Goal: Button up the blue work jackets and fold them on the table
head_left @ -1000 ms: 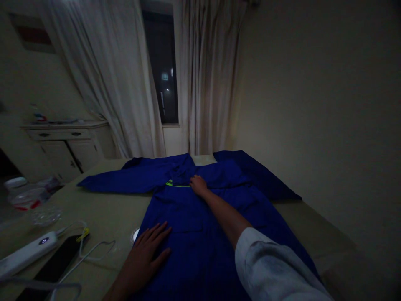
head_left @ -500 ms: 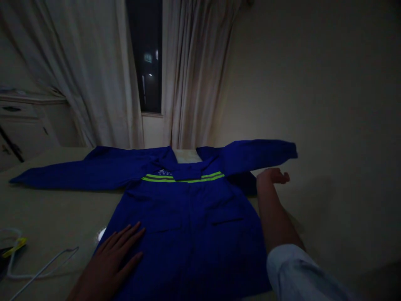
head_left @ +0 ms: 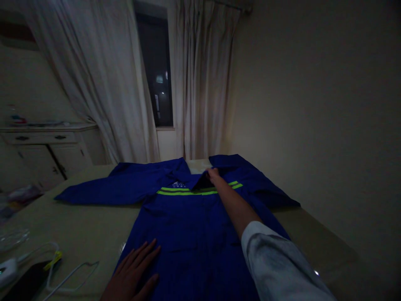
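Note:
A blue work jacket (head_left: 188, 225) with yellow-green stripes across its chest lies front up on the table, sleeves spread to both sides. My left hand (head_left: 136, 265) rests flat on the jacket's lower left front, fingers spread. At the neck, my right hand (head_left: 213, 173) is closed on the jacket's collar (head_left: 199, 182), which is lifted a little there. White lettering (head_left: 179, 184) shows beside the collar. Under my right forearm, part of the stripes and the right chest is hidden.
Left of the jacket on the table (head_left: 90, 225) are a white cable (head_left: 73, 274) with a yellow tie, a dark flat object (head_left: 28, 284) and a white block (head_left: 8, 269). Curtains (head_left: 200, 83), a window and a cabinet (head_left: 40, 154) stand behind. A wall (head_left: 313, 125) closes the right side.
My right hand has moved from beside the right sleeve to the collar and closed on it. The right sleeve now slants down toward the table's right edge. My left hand stays flat on the jacket.

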